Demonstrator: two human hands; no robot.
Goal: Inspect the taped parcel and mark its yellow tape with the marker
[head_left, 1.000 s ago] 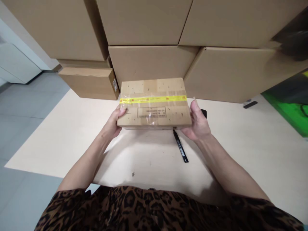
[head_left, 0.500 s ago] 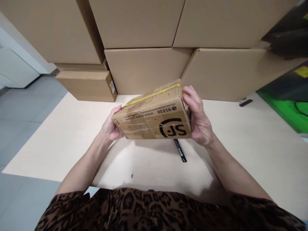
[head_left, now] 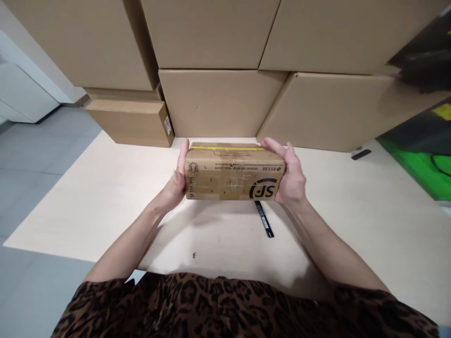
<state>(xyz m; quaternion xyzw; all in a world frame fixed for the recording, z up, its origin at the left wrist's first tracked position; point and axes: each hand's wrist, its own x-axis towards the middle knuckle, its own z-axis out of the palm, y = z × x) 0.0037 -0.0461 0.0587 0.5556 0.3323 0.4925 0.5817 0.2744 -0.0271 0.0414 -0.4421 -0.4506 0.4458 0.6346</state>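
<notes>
A small brown cardboard box [head_left: 232, 180] is held between my two hands over the tabletop, its printed lettering upside down and a strip of yellow tape along its upper face. My left hand [head_left: 176, 183] presses on the box's left end, thumb or finger pointing up along the edge. On the opposite end, my right hand [head_left: 291, 176] grips it with fingers reaching over the top corner. Just below the box, a slim black object with a pale label [head_left: 264, 219], perhaps a cutter, lies on the table, its far end hidden by the box.
Large cardboard boxes [head_left: 218, 103] are stacked along the back of the pale table [head_left: 70, 202]. A flatter carton [head_left: 130, 122] with a printed label stands at back left. At the right lie a small black piece [head_left: 361, 154] and, beyond the edge, something green [head_left: 416, 164].
The box has turned from a slant to nearly level, its left end shifting right. My left hand has moved right and up with it. Both hands keep hold.
</notes>
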